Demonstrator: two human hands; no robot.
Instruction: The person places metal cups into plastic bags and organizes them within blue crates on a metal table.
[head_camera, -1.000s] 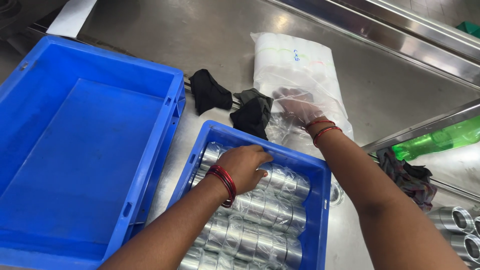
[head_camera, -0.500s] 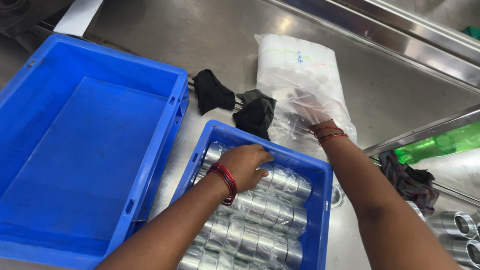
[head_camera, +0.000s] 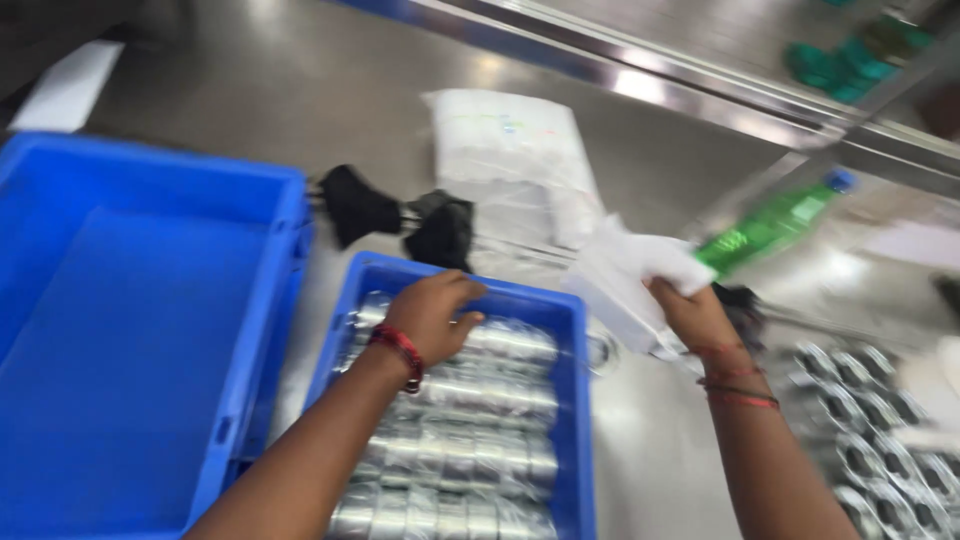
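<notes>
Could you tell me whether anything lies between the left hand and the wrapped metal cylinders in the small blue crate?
Only clear plastic wrap: the left hand rests on the film over the metal cylinders in the small blue crate. The right hand holds a white bag off to the side.

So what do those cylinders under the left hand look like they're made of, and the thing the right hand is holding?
The cylinders look like bare metal, probably steel or aluminium: silvery, with bright glints, packed in rows in the small blue crate, which looks like moulded plastic. The left hand rests on them. The right hand grips a thin, whitish, crumpled bag, likely plastic film; motion blur leaves that open.
</notes>
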